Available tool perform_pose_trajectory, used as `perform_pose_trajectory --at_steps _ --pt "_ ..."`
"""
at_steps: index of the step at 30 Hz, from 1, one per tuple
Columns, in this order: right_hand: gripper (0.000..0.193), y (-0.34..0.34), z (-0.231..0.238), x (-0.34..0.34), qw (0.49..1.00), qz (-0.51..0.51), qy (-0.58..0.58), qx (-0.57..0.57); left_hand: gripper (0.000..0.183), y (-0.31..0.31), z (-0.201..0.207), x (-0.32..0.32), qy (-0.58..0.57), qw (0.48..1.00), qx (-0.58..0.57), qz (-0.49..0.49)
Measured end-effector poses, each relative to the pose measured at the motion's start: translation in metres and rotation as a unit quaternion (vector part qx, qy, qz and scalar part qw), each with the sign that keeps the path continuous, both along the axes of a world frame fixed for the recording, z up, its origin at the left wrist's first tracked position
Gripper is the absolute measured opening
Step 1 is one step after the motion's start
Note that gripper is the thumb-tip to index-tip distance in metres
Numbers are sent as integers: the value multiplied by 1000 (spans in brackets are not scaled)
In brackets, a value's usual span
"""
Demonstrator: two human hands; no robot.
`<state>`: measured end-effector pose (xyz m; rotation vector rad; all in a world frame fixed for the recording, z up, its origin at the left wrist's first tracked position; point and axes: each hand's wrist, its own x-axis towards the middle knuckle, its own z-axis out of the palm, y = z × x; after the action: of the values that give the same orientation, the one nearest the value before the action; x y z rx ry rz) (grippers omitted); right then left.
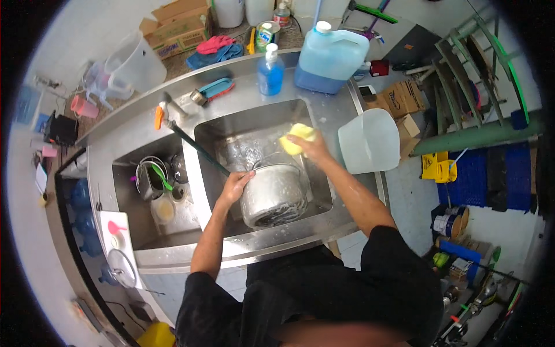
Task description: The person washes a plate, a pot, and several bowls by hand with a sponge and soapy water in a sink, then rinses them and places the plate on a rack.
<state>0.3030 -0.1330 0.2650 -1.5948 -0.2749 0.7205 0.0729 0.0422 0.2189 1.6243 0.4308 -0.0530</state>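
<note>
1. We have the pot [273,194] in the right-hand basin [228,139], tilted, its dark, soapy base toward us.
2. Our left hand [235,187] grips it at the rim; our right hand [314,148] pinches a yellow sponge [302,136], apart from the pot.
3. We judge this step to be scrubbing.
4. The next move calls for keeping the slippery pot steady while we press the sponge to its wall.

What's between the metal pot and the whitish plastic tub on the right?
In the head view, the right forearm crosses between the pot and the tub, above the steel sink rim.
</note>
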Motion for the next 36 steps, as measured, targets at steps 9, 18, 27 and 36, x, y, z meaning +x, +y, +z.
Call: perform_pose_trajectory --at_steps 9,18,27,36 --pt "45 -155 131 48 911 -166 -340 -163 63 -34 -147 -48 153 926 -130 319" --pt "21 -46 63 -36 825 15 -553 -118 82 -10 -212 -57 364 873 38 323" --pt "65 -42 -279 -66 883 74 344 -312 66 -17 -251 -65 183 815 -422 353" --pt "63 -13 -264 -96 877 -123 409 -221 64 36 -166 -34 -8 832 -267 485"
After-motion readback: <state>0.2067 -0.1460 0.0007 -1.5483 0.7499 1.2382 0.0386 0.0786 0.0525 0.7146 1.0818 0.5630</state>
